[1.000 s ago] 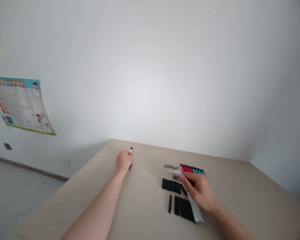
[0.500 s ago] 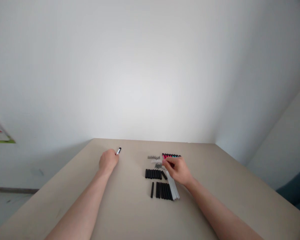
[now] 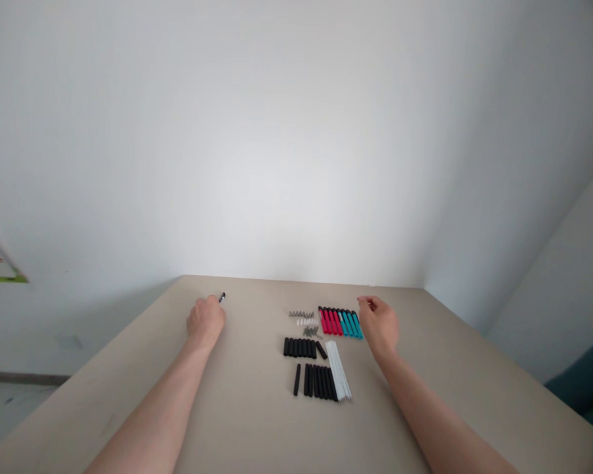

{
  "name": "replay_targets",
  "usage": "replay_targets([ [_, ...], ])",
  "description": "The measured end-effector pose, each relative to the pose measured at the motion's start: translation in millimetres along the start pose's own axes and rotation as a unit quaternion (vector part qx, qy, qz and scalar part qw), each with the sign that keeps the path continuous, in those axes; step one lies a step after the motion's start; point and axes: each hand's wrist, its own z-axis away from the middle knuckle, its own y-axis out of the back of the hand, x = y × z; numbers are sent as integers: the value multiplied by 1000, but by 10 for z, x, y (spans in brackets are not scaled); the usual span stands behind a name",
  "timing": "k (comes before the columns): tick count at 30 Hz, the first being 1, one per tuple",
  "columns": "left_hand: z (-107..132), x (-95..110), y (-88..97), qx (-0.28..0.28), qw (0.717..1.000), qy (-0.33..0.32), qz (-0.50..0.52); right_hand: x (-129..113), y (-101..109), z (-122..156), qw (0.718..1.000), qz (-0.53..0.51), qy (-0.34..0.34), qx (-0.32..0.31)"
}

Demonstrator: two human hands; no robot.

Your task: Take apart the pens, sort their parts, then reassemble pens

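Note:
My left hand (image 3: 206, 320), at the table's far left, is closed around a pen (image 3: 222, 297); just its dark end sticks out past the fingers. My right hand (image 3: 381, 326) hovers at the right of a row of red pen barrels (image 3: 330, 322) and teal pen barrels (image 3: 350, 324) with black ends. Its thumb and fingers are pinched together, and whatever may be between them is hidden. Left of the barrels lie small metal springs (image 3: 301, 315), clear white pieces (image 3: 306, 322) and small grey parts (image 3: 311, 331).
Nearer me are a row of short black tubes (image 3: 300, 347), with one lying askew, and longer black tubes (image 3: 320, 382), one set apart at left. White pen refills (image 3: 338, 370) lie beside them. A white wall (image 3: 296, 164) rises behind the table (image 3: 257, 421).
My right hand has moved right, from over the refills and springs to beyond the teal barrels, uncovering the rows. My left hand has shifted slightly left with the pen.

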Motion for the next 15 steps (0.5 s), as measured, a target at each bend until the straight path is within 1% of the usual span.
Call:
replay_targets([
  [4,1,3,-18,-4,1000,-13,-2,42,-12,-48,998,12,-53,-13],
  [8,-32,-6,-41,-7,1000,-14,2,43,-38,-44,997,28,-63,-40],
  [11,-48,-26,-23,0,1000,3,5,28,-36,-35,995,40,-66,-55],
  [15,-32,-65,32,22,999,45,5,17,-25,-34,993,59,-71,-70],
])
